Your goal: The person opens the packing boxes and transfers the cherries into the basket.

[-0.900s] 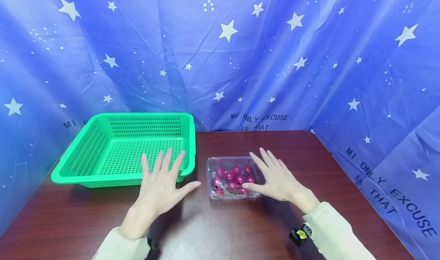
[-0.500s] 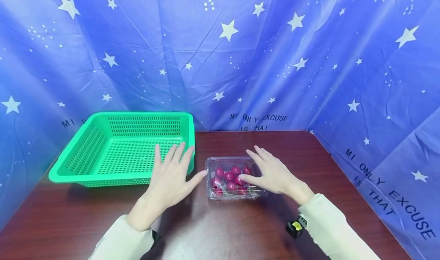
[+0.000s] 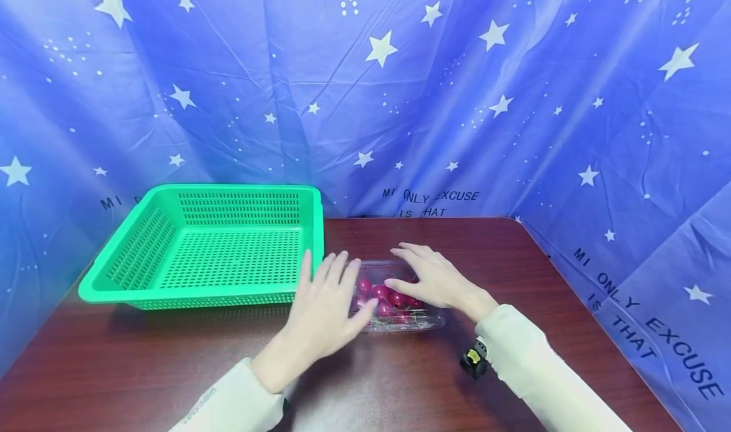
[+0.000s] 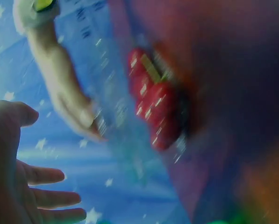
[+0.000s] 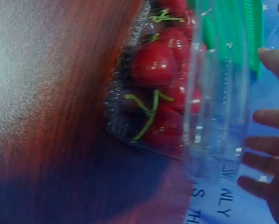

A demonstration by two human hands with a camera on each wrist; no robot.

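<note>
A clear plastic box [image 3: 425, 323] with a lid stands on the table, holding several red cherries [image 3: 384, 308] with green stems, seen close up in the right wrist view. My left hand [image 3: 324, 313], fingers spread, overlaps the box's left side in the head view. Over its right rear part is my right hand [image 3: 438, 281], fingers extended and thumb apart. In the right wrist view, my right fingertips [image 5: 257, 184] are close beside the raised lid edge [image 5: 218, 116]. Neither hand grips anything.
A green plastic basket [image 3: 88, 289] with slotted walls stands at the left of the dark wooden table [image 3: 502, 254]. Behind and at both sides hangs a blue star-patterned curtain [image 3: 365, 102], meeting the table's far edge.
My left hand has moved right, from in front of the basket to the box's left side. My right hand has shifted left over the box. Box and basket stay in place.
</note>
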